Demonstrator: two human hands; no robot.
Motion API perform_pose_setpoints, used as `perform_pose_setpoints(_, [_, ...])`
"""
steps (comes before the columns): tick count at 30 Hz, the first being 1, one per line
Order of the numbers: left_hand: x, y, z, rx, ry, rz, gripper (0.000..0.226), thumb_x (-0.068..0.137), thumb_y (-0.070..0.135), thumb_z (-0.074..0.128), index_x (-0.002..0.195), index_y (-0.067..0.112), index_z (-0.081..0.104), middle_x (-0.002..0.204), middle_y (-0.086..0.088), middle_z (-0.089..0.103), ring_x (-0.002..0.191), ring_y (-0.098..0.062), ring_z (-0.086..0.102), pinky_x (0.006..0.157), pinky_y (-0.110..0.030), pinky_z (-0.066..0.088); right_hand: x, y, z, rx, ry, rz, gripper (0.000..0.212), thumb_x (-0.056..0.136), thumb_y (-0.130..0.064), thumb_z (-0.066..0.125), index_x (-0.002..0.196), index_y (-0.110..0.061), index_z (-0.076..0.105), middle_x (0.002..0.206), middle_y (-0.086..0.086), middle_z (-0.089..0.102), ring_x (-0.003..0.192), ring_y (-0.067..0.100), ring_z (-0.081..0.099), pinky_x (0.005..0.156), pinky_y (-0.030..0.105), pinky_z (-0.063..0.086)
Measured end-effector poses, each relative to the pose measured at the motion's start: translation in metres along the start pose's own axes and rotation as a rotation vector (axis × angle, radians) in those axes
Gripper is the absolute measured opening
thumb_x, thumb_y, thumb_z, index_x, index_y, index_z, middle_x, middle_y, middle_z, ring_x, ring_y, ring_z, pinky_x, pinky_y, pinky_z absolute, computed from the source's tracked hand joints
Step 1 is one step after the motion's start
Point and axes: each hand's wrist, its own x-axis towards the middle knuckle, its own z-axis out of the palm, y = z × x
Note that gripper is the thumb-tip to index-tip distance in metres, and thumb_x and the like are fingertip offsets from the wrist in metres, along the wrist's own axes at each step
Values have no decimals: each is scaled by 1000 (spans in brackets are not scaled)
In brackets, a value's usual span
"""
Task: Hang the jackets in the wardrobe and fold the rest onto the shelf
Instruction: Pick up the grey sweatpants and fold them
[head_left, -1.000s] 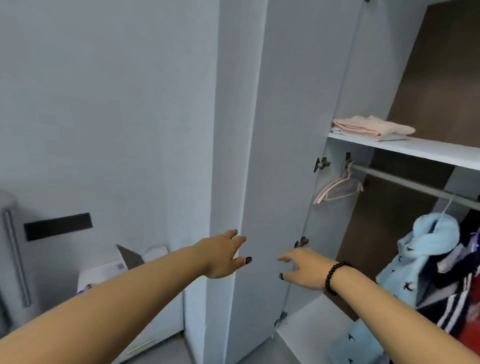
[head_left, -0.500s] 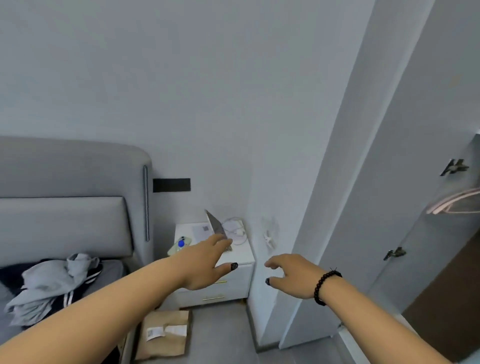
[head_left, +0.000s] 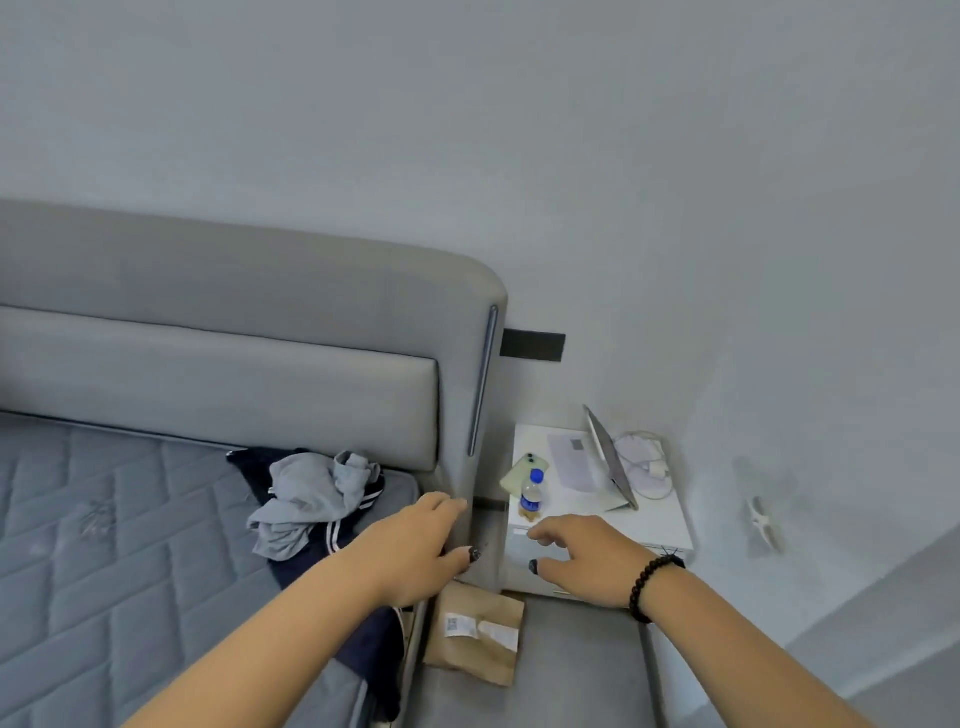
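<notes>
Grey garment (head_left: 306, 499) and navy garment (head_left: 311, 566) on mattress (head_left: 104, 545); two hands empty.

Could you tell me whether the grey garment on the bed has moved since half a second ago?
No. The grey garment lies crumpled on the dark clothing beside the headboard as before; only the camera has swung left, shifting everything rightward in view.

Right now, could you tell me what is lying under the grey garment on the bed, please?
Under the grey garment lies a dark navy garment with white stripes, spread across the mattress. The grey one covers its middle, so its type is unclear, and anything beneath both stays hidden.
</notes>
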Motion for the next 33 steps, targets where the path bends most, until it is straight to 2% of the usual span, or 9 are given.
perform_pose_setpoints(4, [13,-50,6,-95,-28,-104,64,99,43,44,153,20,18,159,4,17,143,-15,28,113,-30,29,58,-22,10,-24,-82,-72,43,93,-33,53,135,-23,48,134,-2,52,121,12,49,97,20,40])
perform_pose_setpoints(8, [39,-97,11,-221,-64,-223,66,98,41,46,153,20,18,158,3,20,135,-15,37,109,-24,29,126,-32,12,-55,-152,-127,43,92,-33,53,134,-23,49,133,-2,53,121,13,50,101,27,42])
perform_pose_setpoints(11, [73,-136,15,-293,-61,-309,67,98,39,48,154,18,17,158,1,19,137,-17,35,108,-23,27,185,-36,12,-66,-193,-167,40,92,-29,51,130,-18,53,127,2,57,116,18,53,99,32,45])
perform_pose_setpoints(14, [115,-176,18,-385,-64,-395,64,96,38,51,151,16,24,150,-1,31,139,-19,33,112,-25,27,252,-35,11,-55,-249,-186,41,94,-26,50,133,-16,51,130,2,57,116,16,54,98,28,45])
perform_pose_setpoints(16, [145,-203,20,-454,-58,-447,60,95,35,54,146,16,31,145,-2,39,133,-18,40,107,-25,32,294,-34,14,-50,-299,-176,43,95,-27,50,136,-15,48,133,4,54,119,17,53,98,27,44])
perform_pose_setpoints(20, [206,-251,33,-522,-40,-554,58,96,25,55,147,12,30,145,-9,39,128,-24,44,96,-23,34,373,-29,26,-30,-321,-166,40,96,-27,48,134,-16,50,131,3,55,115,18,54,96,31,46])
perform_pose_setpoints(27, [296,-320,92,-595,-83,-687,64,95,20,52,151,14,19,148,-9,27,132,-25,38,92,-22,32,468,-7,68,20,-366,-131,35,97,-28,46,130,-20,53,131,-2,54,113,14,54,98,29,46])
perform_pose_setpoints(29, [319,-338,110,-587,-124,-720,74,95,20,51,154,17,7,151,-13,22,134,-29,36,99,-28,35,486,3,81,27,-392,-120,35,97,-28,45,131,-20,52,133,-3,52,116,12,53,98,27,44])
perform_pose_setpoints(33, [354,-369,141,-527,-192,-773,88,92,13,50,153,30,-11,151,-18,16,126,-34,45,96,-33,41,510,18,102,51,-434,-97,37,96,-26,47,131,-19,53,134,-3,53,116,12,54,98,26,45])
